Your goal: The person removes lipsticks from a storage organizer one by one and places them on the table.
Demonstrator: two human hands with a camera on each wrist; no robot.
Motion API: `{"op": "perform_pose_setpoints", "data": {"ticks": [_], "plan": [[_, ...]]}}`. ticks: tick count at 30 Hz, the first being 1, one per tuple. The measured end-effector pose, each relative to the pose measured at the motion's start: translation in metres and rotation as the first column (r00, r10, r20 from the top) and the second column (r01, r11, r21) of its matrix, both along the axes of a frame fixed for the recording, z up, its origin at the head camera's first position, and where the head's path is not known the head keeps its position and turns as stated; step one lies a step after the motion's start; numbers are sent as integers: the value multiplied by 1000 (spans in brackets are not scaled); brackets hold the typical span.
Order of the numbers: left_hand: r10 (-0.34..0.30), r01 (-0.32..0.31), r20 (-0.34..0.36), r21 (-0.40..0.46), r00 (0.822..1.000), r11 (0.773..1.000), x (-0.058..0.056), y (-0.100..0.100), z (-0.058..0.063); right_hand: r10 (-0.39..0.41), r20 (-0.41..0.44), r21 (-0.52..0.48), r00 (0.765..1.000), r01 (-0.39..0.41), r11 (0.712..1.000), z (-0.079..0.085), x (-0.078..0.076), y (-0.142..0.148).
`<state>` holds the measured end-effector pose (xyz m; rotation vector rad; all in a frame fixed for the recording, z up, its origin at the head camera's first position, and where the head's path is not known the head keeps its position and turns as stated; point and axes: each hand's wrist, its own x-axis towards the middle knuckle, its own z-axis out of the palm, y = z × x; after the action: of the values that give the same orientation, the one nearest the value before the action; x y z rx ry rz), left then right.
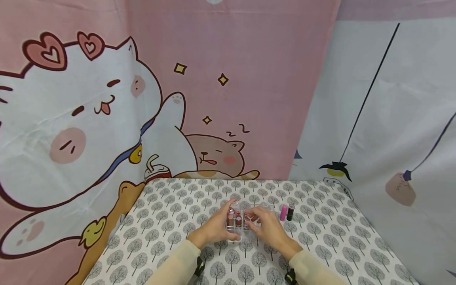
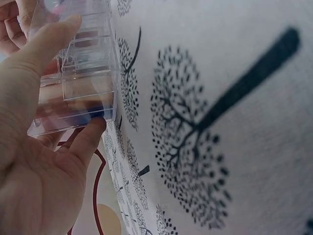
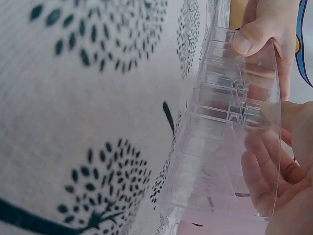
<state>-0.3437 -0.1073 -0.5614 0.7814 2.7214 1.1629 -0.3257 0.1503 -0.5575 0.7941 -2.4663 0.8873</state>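
A clear plastic organizer (image 1: 233, 228) with several compartments stands on the table, holding small cosmetic tubes. My left hand (image 1: 215, 226) grips its left end, the thumb on the near side and the fingers round the far side. In the left wrist view, a brownish tube (image 2: 78, 105) shows through the clear wall. The head view shows a pink-topped tube (image 1: 230, 217) and a red tube (image 1: 238, 219) side by side in compartments. My right hand (image 1: 265, 223) reaches over the organizer from the right, its fingertips about a small reddish tube (image 1: 247, 219), mostly hidden.
To the right of the organizer, a bright pink tube (image 1: 283, 213) and a black tube (image 1: 290, 213) stand close together. A tree-print cloth (image 1: 171, 233) covers the table. Cartoon-printed curtains (image 1: 270, 99) hang behind it and at both sides.
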Motion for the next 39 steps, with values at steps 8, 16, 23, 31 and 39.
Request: {"op": "perform_pose_setpoints", "data": {"ticks": [8, 16, 23, 31, 39], "plan": [[-3, 3, -1, 6, 1000, 1000, -1, 0, 1, -7, 57, -29, 998, 9, 1000, 2, 0, 1], [6, -6, 9, 2, 1000, 1000, 0, 0, 3, 9, 65, -63, 998, -5, 998, 3, 2, 3], [8, -8, 24, -1, 1000, 1000, 1, 0, 1, -1, 54, -78, 999, 6, 997, 3, 5, 4], [14, -14, 19, 7, 1000, 1000, 1, 1, 1, -3, -26, -111, 1000, 1, 994, 9, 8, 4], [17, -18, 18, 12, 1000, 1000, 1, 1, 2, -7, -92, -123, 996, -5, 992, 18, 11, 3]]}}
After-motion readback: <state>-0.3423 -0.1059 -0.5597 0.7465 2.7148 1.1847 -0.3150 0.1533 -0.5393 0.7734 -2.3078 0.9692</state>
